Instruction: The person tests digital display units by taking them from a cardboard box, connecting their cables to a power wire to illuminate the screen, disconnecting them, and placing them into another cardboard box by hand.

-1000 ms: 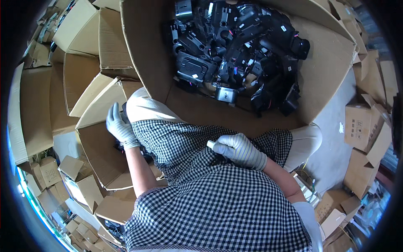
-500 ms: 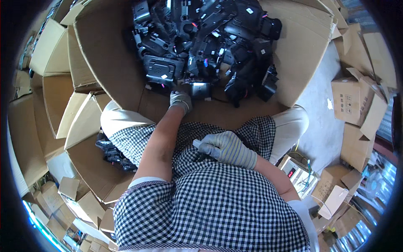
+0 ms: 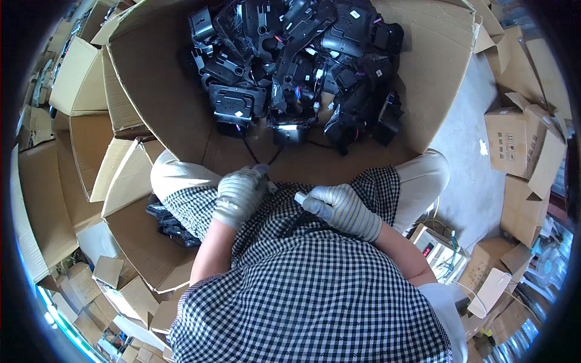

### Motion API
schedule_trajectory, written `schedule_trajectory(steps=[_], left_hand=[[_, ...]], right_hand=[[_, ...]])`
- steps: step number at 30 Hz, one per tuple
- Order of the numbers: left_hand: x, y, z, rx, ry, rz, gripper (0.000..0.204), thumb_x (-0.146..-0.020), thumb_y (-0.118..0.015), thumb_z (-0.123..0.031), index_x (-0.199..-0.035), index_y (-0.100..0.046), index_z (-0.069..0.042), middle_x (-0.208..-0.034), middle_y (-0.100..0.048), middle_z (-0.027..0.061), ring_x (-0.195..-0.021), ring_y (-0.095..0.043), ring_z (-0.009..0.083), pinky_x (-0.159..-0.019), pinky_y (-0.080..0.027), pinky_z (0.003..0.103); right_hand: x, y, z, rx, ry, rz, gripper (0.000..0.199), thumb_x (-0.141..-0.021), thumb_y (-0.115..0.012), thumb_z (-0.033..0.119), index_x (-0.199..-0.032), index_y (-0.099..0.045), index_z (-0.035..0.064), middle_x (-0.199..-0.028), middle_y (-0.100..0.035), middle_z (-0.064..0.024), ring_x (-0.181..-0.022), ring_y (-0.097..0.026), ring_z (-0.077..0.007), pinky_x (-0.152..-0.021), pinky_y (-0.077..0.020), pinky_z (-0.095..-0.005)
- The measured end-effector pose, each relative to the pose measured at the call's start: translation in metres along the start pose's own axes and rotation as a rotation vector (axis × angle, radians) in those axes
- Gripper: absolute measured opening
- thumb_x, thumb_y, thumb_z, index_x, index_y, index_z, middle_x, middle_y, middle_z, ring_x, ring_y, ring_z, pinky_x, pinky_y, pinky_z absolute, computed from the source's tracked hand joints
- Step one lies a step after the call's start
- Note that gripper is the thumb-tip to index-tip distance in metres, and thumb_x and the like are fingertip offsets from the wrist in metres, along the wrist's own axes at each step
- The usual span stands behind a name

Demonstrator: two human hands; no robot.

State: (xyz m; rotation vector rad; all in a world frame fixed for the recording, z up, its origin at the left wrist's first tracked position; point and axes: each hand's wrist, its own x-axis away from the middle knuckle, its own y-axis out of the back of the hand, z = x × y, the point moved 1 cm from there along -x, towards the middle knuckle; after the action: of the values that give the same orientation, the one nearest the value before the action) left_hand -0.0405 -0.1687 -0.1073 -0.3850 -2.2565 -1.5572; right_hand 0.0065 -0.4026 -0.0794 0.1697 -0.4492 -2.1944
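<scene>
My gloved left hand (image 3: 241, 193) is closed in front of the box, pinching a black cable (image 3: 248, 147) that runs from the parts in the box. A small pale connector (image 3: 272, 187) shows at its fingertips. To its right, my gloved right hand (image 3: 346, 209) grips a white plug connector (image 3: 301, 198) over my lap; a dark cord (image 3: 315, 230) hangs below that hand. The two connectors are apart. In the large carton (image 3: 163, 91) lies a heap of black plastic units (image 3: 233, 104) with short coloured wires and white labels. One shiny black unit (image 3: 290, 134) rests at the near edge of the heap.
A smaller carton (image 3: 136, 242) with black parts (image 3: 172, 225) stands at my left. On my right is a pale device with a red display (image 3: 427, 250) and attached wires. Open cartons (image 3: 514, 145) line the right side; more boxes (image 3: 45, 199) stack up on the left.
My left hand has come back from the box toward my lap, drawing out the black cable. My right hand, still holding the white plug, has shifted slightly right.
</scene>
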Motion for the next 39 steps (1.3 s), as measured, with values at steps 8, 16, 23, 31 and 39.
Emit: schedule_trajectory(steps=[8,16,23,31,39], left_hand=[[0.014,0.030,-0.041,0.564,-0.424,-0.299,0.038,-0.077,-0.071,-0.037,-0.101,-0.068,-0.008,-0.089,-0.065,0.0091,-0.078,-0.062,0.0254,-0.074,-0.049,0.034],[0.016,0.003,-0.043,0.696,-0.570,-0.198,0.036,-0.081,-0.066,-0.037,-0.101,-0.066,-0.007,-0.085,-0.064,0.0067,-0.079,-0.059,0.0262,-0.075,-0.046,0.039],[0.028,0.000,-0.043,0.584,-0.703,-0.238,0.034,-0.081,-0.067,-0.032,-0.104,-0.064,-0.007,-0.081,-0.063,0.0062,-0.074,-0.060,0.0265,-0.068,-0.046,0.038],[-0.056,-0.008,0.017,0.831,0.340,-0.466,0.048,-0.094,-0.053,-0.040,-0.118,-0.056,0.001,-0.117,-0.060,0.0242,-0.111,-0.058,0.0344,-0.093,-0.045,0.038],[-0.096,-0.096,0.032,1.624,0.410,-0.084,0.038,-0.087,-0.066,-0.015,-0.122,-0.058,-0.002,-0.113,-0.064,0.0075,-0.099,-0.060,0.0186,-0.090,-0.048,0.033]], right_hand=[[-0.003,0.027,0.029,-0.383,-0.306,-0.095,0.024,-0.092,-0.059,0.022,-0.094,-0.068,-0.0001,-0.066,-0.065,-0.0066,-0.056,-0.061,-0.0104,-0.053,-0.0473,-0.0255],[-0.005,0.023,0.032,-0.238,-0.105,-0.023,0.023,-0.089,-0.063,0.025,-0.091,-0.070,0.0023,-0.062,-0.063,-0.0079,-0.053,-0.060,-0.0127,-0.051,-0.0446,-0.0285],[-0.002,0.018,0.021,-0.681,-0.690,0.340,0.033,-0.090,-0.063,0.035,-0.085,-0.070,0.0026,-0.060,-0.053,0.0028,-0.052,-0.045,-0.0036,-0.049,-0.0373,-0.0221],[-0.018,0.004,0.023,-0.226,-0.218,0.736,0.032,-0.093,-0.054,0.032,-0.095,-0.070,0.0057,-0.081,-0.069,-0.0107,-0.073,-0.066,-0.0231,-0.074,-0.0501,-0.0363],[-0.019,-0.004,0.022,-0.128,-0.190,0.713,0.027,-0.088,-0.058,0.026,-0.098,-0.068,0.0026,-0.089,-0.069,-0.0163,-0.077,-0.066,-0.0306,-0.074,-0.0511,-0.0374]])
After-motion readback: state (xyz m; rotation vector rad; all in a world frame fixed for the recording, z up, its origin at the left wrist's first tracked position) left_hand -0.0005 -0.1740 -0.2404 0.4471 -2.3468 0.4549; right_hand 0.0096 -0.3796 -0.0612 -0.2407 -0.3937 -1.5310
